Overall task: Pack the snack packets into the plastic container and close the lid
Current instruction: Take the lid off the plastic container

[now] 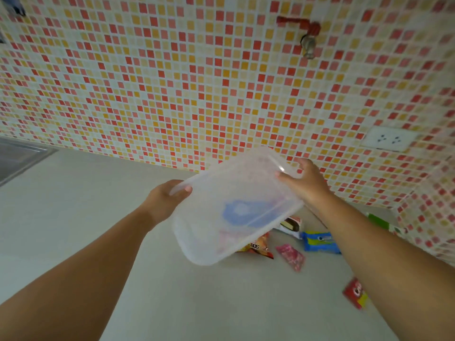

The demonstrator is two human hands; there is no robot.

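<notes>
I hold a clear plastic container (221,217) tilted in the air above the counter, its lid on top. My left hand (165,196) grips its left edge and my right hand (305,179) grips its far right edge. A blue shape shows through the plastic; I cannot tell whether it is inside or behind. Snack packets lie on the counter below and to the right: an orange packet (258,247), a pink packet (291,257), a blue packet (320,242), a white and brown packet (291,225) and a red packet (355,292).
The pale counter (98,217) runs to a mosaic tiled wall (172,82) at the back and right. A metal sink (17,156) is at far left. A wall tap (309,43) and a power socket (390,140) are on the wall. A green item (379,221) lies by the right wall.
</notes>
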